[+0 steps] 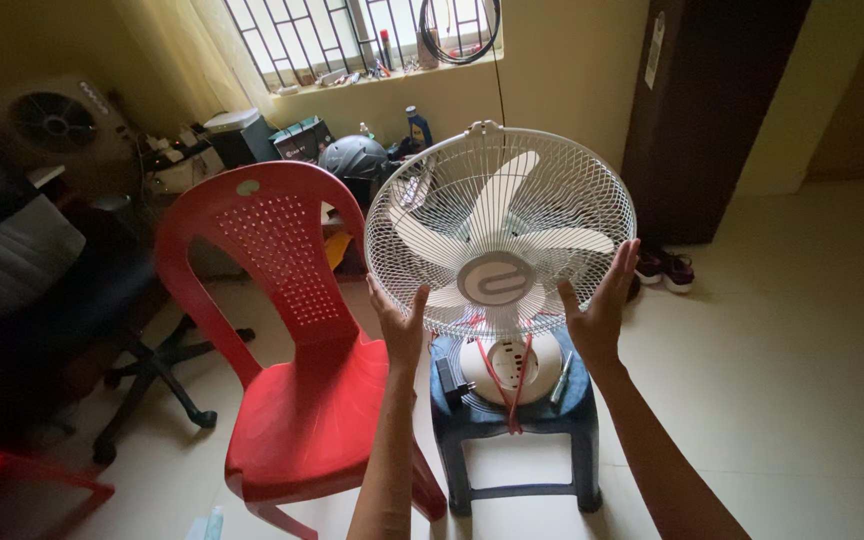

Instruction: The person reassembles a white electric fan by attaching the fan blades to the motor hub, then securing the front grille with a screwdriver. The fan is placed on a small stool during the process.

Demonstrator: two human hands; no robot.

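**2 open hands at the rim of a white table fan**

A white table fan (500,240) stands on a small dark blue plastic stool (512,420) in the middle of the room, its round wire guard facing the person and tipped slightly back. Behind the wires show pale blades and a grey hub badge at the centre. The fan's round white base (509,368) sits on the stool top, with a red cord (508,385) looped over it, a black plug adapter (449,378) at its left and a screwdriver (561,377) at its right.

The person's left hand (400,322) is raised at the lower left edge of the guard, fingers spread apart and palm turned inward, touching or nearly touching the wires; I cannot tell which. The right hand (602,300) is up at the lower right edge, flat and open, fingertips reaching to the rim. Neither hand is closed around anything.

Just left of the stool stands a red plastic chair (287,340), its seat beside the left forearm. Farther left is a black office chair (72,320). Behind the fan a dark helmet (352,157) lies on a cluttered surface under a barred window (352,35). A pair of shoes (664,268) rests on the pale tiled floor (812,350) near a dark door (712,110).
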